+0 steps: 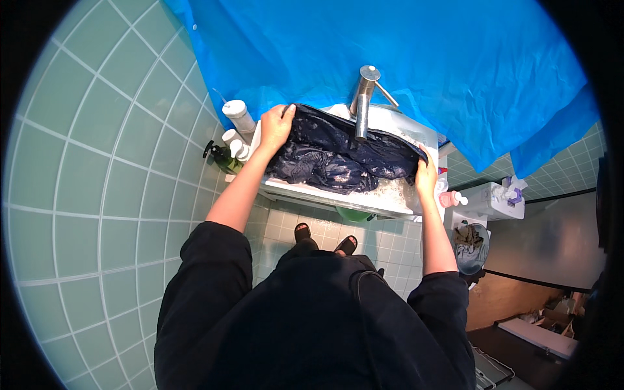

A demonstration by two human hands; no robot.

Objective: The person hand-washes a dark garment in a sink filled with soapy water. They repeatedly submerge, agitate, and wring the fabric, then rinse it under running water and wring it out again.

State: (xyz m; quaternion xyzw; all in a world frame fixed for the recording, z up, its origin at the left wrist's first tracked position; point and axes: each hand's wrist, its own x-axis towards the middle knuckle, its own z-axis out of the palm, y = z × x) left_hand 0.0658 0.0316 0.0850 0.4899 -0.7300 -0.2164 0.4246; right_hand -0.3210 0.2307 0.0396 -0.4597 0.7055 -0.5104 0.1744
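Observation:
A wet dark navy garment (336, 156) with patches of suds is spread across a white washbasin (390, 114). My left hand (277, 126) pinches its upper left corner, thumb on top. At the other end, my right hand (426, 168) grips the right edge of the cloth, so its upper edge runs stretched between both hands. Over the garment's upper edge reaches the spout of a metal single-lever tap (362, 112). Foamy water shows in the basin at the lower right. What kind of garment it is, I cannot tell.
Left of the basin stand a white lidded container (238, 113) and a green pump bottle (224, 158). A pink pump bottle (451, 199) is at the right, near a clear tub with cloths (470, 248). Blue sheeting (380, 44) hangs behind; a tiled wall (122, 146) borders the left.

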